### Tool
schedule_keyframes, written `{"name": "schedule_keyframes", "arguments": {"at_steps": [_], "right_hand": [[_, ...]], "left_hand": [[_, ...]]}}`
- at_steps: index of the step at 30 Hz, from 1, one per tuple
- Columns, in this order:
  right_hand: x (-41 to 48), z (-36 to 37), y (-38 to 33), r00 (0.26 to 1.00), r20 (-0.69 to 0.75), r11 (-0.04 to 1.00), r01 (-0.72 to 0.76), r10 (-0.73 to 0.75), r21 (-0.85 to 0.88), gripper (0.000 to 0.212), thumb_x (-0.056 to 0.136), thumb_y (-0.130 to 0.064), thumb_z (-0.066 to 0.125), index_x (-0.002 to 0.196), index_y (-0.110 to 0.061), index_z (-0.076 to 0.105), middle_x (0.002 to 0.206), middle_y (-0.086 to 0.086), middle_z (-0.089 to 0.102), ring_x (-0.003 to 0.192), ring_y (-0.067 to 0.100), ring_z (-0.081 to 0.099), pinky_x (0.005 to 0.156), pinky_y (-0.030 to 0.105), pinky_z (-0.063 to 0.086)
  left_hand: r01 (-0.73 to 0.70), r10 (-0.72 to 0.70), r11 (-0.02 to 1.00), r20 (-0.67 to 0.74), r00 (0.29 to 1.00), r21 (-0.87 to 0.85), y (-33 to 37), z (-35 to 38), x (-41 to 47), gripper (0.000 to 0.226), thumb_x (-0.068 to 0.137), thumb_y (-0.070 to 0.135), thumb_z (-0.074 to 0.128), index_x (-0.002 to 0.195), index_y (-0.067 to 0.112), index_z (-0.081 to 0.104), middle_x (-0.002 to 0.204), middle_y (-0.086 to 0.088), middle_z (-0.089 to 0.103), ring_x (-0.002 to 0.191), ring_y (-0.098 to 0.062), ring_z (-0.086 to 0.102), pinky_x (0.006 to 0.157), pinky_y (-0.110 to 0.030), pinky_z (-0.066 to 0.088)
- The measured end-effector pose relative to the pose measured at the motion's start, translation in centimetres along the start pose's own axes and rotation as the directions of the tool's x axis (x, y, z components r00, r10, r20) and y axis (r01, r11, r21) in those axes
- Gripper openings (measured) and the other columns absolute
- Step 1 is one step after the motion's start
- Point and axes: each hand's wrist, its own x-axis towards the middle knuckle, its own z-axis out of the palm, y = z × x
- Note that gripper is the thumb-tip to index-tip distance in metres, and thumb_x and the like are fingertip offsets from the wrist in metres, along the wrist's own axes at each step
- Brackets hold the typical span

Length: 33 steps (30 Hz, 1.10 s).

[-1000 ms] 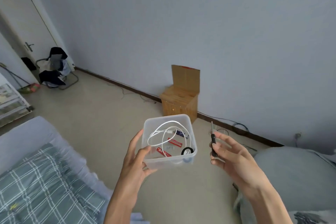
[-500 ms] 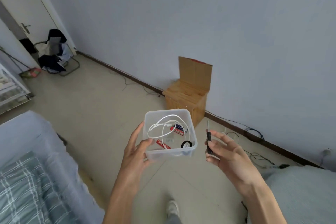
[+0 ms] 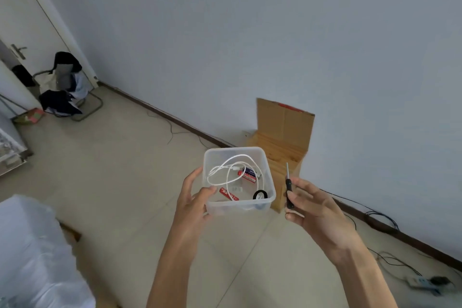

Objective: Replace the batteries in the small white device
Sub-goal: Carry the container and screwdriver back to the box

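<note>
Gripping a clear plastic tub point(image 3: 268, 177) at lower centre of the frame, the left hand point(image 3: 193, 204) cups its near wall; inside lie a coiled white cable point(image 3: 226, 167), red batteries point(image 3: 228, 194) and a black ring point(image 3: 260, 194). Just right, the right hand point(image 3: 316, 210) pinches a small black screwdriver point(image 3: 289, 189), tip up. Behind, a cardboard box point(image 3: 285, 127) stands against the wall; upper left, a chair point(image 3: 66, 87) piled with clothes

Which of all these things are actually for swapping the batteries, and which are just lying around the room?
For the job: tub in left hand, batteries, screwdriver in right hand.

Lying about: white cable, tape roll, cardboard box, chair with clothes, power strip.
</note>
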Motion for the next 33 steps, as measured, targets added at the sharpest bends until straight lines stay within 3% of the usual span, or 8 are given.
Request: {"name": "schedule_keyframes", "arguments": {"at_steps": [8,14,18,22,25,28,33], "right_hand": [[15.5,0.2,-2.3,1.0,-0.027,1.0,-0.011,0.012,0.015,0.044,0.092,-0.006,0.074,0.135,-0.012,0.068,0.099,0.013,0.063,0.083,0.026,0.063,0.078,0.036,0.058],[29.1,0.4,-7.8,0.998,-0.051,0.999,0.037,-0.037,-0.001,0.042,0.091,-0.009,0.076,0.133,-0.016,0.071,0.104,0.012,0.066,0.088,0.025,0.064,0.078,0.035,0.058],[35.5,-0.2,-10.1,0.991,-0.087,0.994,0.101,-0.098,0.04,0.041,0.094,-0.008,0.075,0.133,-0.015,0.07,0.099,0.011,0.065,0.087,0.026,0.063,0.074,0.032,0.058],[39.2,-1.8,-9.8,0.986,-0.167,0.999,0.034,-0.029,0.028,0.04,0.094,-0.007,0.075,0.133,-0.015,0.071,0.103,0.009,0.068,0.089,0.025,0.065,0.08,0.036,0.057],[41.8,-3.1,-10.2,0.97,-0.241,0.998,0.037,-0.022,0.056,0.041,0.092,-0.008,0.077,0.133,-0.015,0.071,0.103,0.009,0.068,0.088,0.025,0.065,0.08,0.038,0.058],[44.4,-4.5,-10.2,0.949,-0.315,0.996,0.056,-0.032,0.067,0.041,0.093,-0.009,0.076,0.134,-0.015,0.07,0.1,0.008,0.067,0.089,0.024,0.065,0.078,0.036,0.06],[49.4,-6.1,-8.6,0.876,-0.481,0.992,0.072,-0.014,0.102,0.039,0.096,-0.009,0.074,0.134,-0.015,0.069,0.104,0.009,0.068,0.091,0.023,0.066,0.081,0.036,0.059]], "left_hand": [[0.05,-0.051,0.998,0.03,0.998,0.036,0.6,0.6,13.9,0.043,0.1,0.019,0.068,0.133,0.045,0.063,0.116,-0.007,0.081,0.108,-0.027,0.079,0.095,-0.047,0.062],[0.024,-0.031,0.994,0.065,0.997,0.103,4.2,3.3,26.8,0.046,0.097,0.025,0.074,0.132,0.051,0.061,0.116,-0.01,0.079,0.112,-0.028,0.077,0.095,-0.046,0.064],[0.018,-0.029,0.994,0.104,0.994,0.111,6.0,5.8,35.3,0.047,0.097,0.022,0.073,0.132,0.05,0.062,0.121,-0.007,0.078,0.109,-0.028,0.078,0.083,-0.039,0.065],[0.051,-0.068,0.991,0.139,0.988,0.122,5.5,8.3,41.5,0.045,0.096,0.019,0.072,0.131,0.047,0.065,0.125,-0.004,0.076,0.112,-0.026,0.076,0.077,-0.034,0.065],[0.087,-0.113,0.983,0.165,0.98,0.161,5.1,9.9,46.3,0.044,0.095,0.024,0.076,0.13,0.048,0.065,0.124,-0.003,0.077,0.115,-0.023,0.076,0.088,-0.046,0.066],[0.11,-0.158,0.968,0.204,0.966,0.226,4.0,11.5,51.3,0.047,0.093,0.03,0.079,0.133,0.05,0.063,0.128,-0.004,0.076,0.119,-0.031,0.074,0.104,-0.062,0.057],[0.154,-0.217,0.953,0.231,0.948,0.262,1.3,14.5,60.8,0.041,0.097,0.021,0.074,0.127,0.048,0.068,0.124,-0.004,0.074,0.113,-0.028,0.074,0.092,-0.061,0.063]]}}
